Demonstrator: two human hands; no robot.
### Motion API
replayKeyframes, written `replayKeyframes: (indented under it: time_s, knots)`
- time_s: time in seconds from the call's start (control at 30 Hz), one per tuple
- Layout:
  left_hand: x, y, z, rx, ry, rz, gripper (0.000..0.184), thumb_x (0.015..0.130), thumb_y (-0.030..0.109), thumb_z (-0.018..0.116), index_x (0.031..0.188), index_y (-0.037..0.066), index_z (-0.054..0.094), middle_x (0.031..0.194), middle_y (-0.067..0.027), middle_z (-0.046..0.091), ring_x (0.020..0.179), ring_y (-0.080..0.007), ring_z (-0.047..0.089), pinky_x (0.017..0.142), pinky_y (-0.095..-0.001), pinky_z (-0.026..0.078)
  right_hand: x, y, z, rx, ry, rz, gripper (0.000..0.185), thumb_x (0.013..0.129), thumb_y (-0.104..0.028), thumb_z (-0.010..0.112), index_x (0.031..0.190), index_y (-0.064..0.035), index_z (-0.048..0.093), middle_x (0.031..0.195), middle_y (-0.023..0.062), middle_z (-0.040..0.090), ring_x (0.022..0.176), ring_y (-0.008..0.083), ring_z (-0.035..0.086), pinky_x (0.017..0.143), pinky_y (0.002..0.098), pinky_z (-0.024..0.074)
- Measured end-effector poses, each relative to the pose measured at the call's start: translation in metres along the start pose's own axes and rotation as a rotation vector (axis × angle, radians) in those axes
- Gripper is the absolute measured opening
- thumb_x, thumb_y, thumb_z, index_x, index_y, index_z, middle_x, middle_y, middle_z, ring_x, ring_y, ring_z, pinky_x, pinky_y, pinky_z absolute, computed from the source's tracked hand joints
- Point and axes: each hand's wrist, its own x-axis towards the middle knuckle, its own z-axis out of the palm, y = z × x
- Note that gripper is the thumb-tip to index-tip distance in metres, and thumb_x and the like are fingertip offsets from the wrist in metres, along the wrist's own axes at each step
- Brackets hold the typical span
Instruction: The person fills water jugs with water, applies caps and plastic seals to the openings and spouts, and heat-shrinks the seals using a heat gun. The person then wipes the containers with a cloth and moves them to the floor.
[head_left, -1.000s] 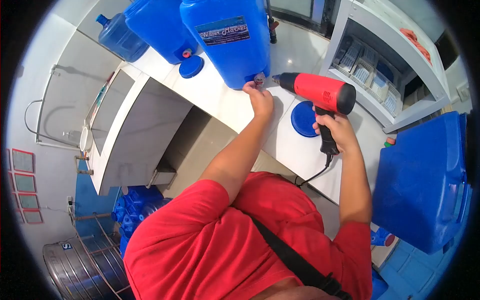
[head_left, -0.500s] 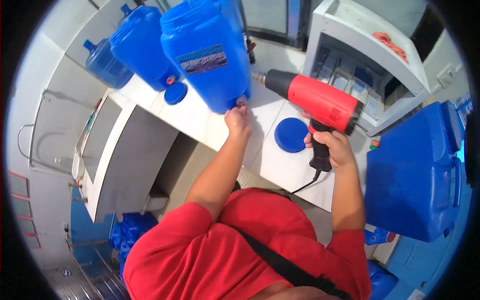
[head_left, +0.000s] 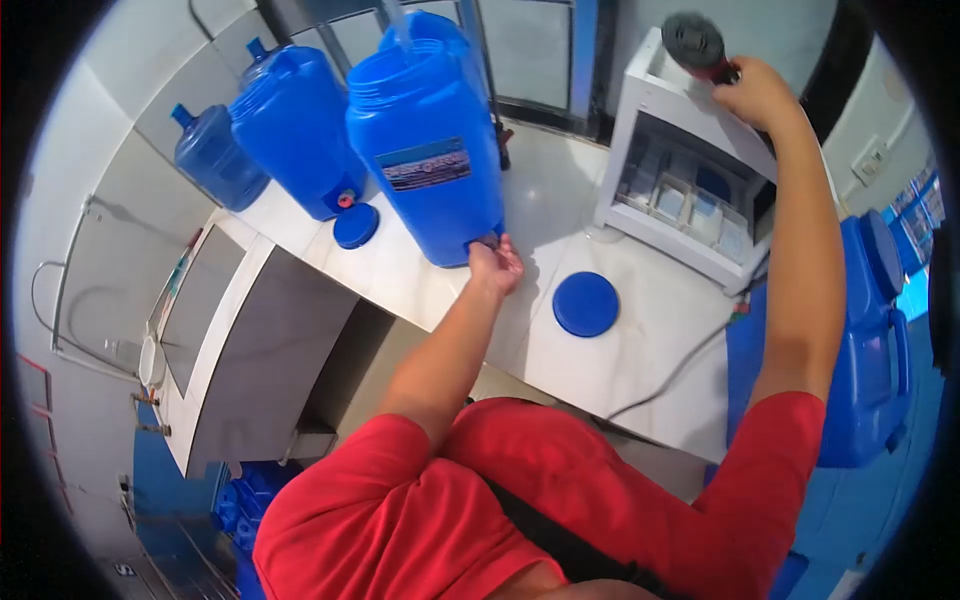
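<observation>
The open-topped blue water container (head_left: 430, 215) stands on the white counter, its lid off, with a picture label on its side. My left hand (head_left: 495, 268) is closed at the low front corner, fingers around the small spigot there, which they mostly cover. Away to the upper right, my right hand (head_left: 757, 95) grips the heat gun (head_left: 695, 45) by its handle, over the top of the white cabinet. The gun's dark round rear end faces me; its red body and nozzle are mostly hidden. A round blue lid (head_left: 586, 304) lies flat between my arms.
Left of the container stand another blue container (head_left: 295, 130) with a red-tipped spigot, a smaller blue lid (head_left: 356, 227) and a clear blue bottle (head_left: 215, 160). The white cabinet (head_left: 680, 245) holds small trays. A power cord (head_left: 670, 382) crosses the counter; a blue jerrycan (head_left: 870, 370) stands right.
My right hand has carried the heat gun up and right from beside the container to over the cabinet, its cord trailing. My left hand stays at the spigot, its fingers turned slightly.
</observation>
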Motion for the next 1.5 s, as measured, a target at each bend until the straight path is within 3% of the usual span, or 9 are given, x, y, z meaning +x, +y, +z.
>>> replayKeyframes:
  time_s: [0.23, 0.3, 0.63, 0.87, 1.17, 1.27, 1.4, 1.43, 1.5]
  knots:
    - [-0.007, 0.004, 0.002, 0.060, 0.037, -0.023, 0.027, 0.098, 0.036, 0.045, 0.093, 0.012, 0.056, 0.074, 0.0038, 0.062, 0.053, -0.0083, 0.053, 0.045, -0.0223, 0.045, 0.021, -0.032, 0.015, -0.532, -0.232, 0.069, 0.040, 0.081, -0.027, 0.069, 0.110, -0.0001, 0.067, 0.106, 0.0223, 0.069, 0.098, 0.0380, 0.066, 0.088, 0.0435, 0.0517]
    - [-0.020, 0.011, -0.004, 0.304, -0.033, -0.084, 0.042, 0.102, 0.039, 0.032, 0.096, 0.008, 0.060, 0.071, 0.0013, 0.062, 0.054, -0.0108, 0.057, 0.044, -0.0221, 0.048, 0.011, -0.071, 0.043, -0.206, 0.475, -0.456, 0.032, 0.087, -0.022, 0.061, 0.114, -0.0039, 0.064, 0.110, 0.0204, 0.067, 0.103, 0.0372, 0.064, 0.090, 0.0436, 0.0505]
    - [-0.162, 0.146, -0.099, 1.112, -0.079, 0.022, 0.047, 0.096, 0.042, 0.059, 0.132, 0.013, 0.051, 0.116, -0.0021, 0.061, 0.100, -0.0140, 0.059, 0.096, -0.0344, 0.045, -0.004, -0.109, 0.344, 0.060, -0.127, -0.244, 0.039, 0.088, -0.007, 0.051, 0.127, -0.0094, 0.056, 0.117, 0.0217, 0.063, 0.106, 0.0417, 0.062, 0.091, 0.0491, 0.0510]
    - [-0.183, 0.357, -0.099, 1.278, -0.120, 0.465, 0.044, 0.099, 0.034, 0.058, 0.133, 0.007, 0.049, 0.117, -0.0040, 0.062, 0.101, -0.0129, 0.060, 0.090, -0.0315, 0.049, 0.006, -0.057, 0.456, 0.388, -0.050, -0.215, 0.036, 0.092, -0.014, 0.054, 0.126, -0.0039, 0.058, 0.125, 0.0213, 0.061, 0.107, 0.0400, 0.063, 0.089, 0.0477, 0.0514]
    - [-0.134, 0.633, 0.033, 1.517, -0.378, 1.374, 0.030, 0.097, 0.020, 0.064, 0.120, 0.001, 0.058, 0.106, -0.0064, 0.067, 0.092, -0.0124, 0.062, 0.082, -0.0283, 0.051, -0.060, -0.042, 0.379, 0.407, 0.549, 0.549, 0.033, 0.096, -0.017, 0.054, 0.123, 0.0015, 0.059, 0.124, 0.0188, 0.063, 0.104, 0.0368, 0.064, 0.089, 0.0450, 0.0511]
    - [-0.114, 0.666, 0.102, 1.622, -0.504, 1.716, 0.027, 0.092, 0.017, 0.069, 0.114, 0.003, 0.062, 0.100, -0.0073, 0.068, 0.090, -0.0179, 0.065, 0.081, -0.0317, 0.052, -0.086, -0.155, 0.282, -0.079, 0.930, 0.358, 0.028, 0.098, -0.014, 0.055, 0.117, 0.0056, 0.059, 0.113, 0.0133, 0.067, 0.093, 0.0285, 0.065, 0.083, 0.0389, 0.0525]
    - [-0.076, 0.677, 0.188, 2.017, -0.671, 2.235, 0.026, 0.091, 0.023, 0.070, 0.111, 0.007, 0.064, 0.112, -0.0146, 0.067, 0.112, -0.0294, 0.063, 0.095, -0.0365, 0.049, -0.085, -0.343, 0.249, 0.588, 1.467, -0.010, 0.011, 0.094, -0.001, 0.054, 0.103, 0.0059, 0.053, 0.097, 0.0212, 0.065, 0.079, 0.0241, 0.063, 0.070, 0.0325, 0.0531]
    - [-0.076, 0.665, 0.203, 2.015, -0.703, 2.224, 0.026, 0.091, 0.023, 0.070, 0.111, 0.007, 0.064, 0.112, -0.0146, 0.067, 0.112, -0.0294, 0.063, 0.095, -0.0365, 0.049, -0.080, -0.371, 0.258, 0.608, 1.280, -0.228, 0.011, 0.093, 0.002, 0.053, 0.103, 0.0061, 0.053, 0.095, 0.0207, 0.065, 0.079, 0.0248, 0.063, 0.071, 0.0335, 0.0533]
    - [-0.077, 0.640, 0.230, 1.567, -0.588, 1.104, 0.036, 0.089, 0.036, 0.067, 0.102, 0.002, 0.067, 0.108, -0.0177, 0.068, 0.106, -0.0364, 0.062, 0.100, -0.0435, 0.046, -0.058, -0.424, 0.284, 0.609, 0.899, -0.445, 0.012, 0.091, 0.007, 0.051, 0.103, 0.0066, 0.054, 0.095, 0.0212, 0.063, 0.082, 0.0264, 0.062, 0.072, 0.0345, 0.0537]
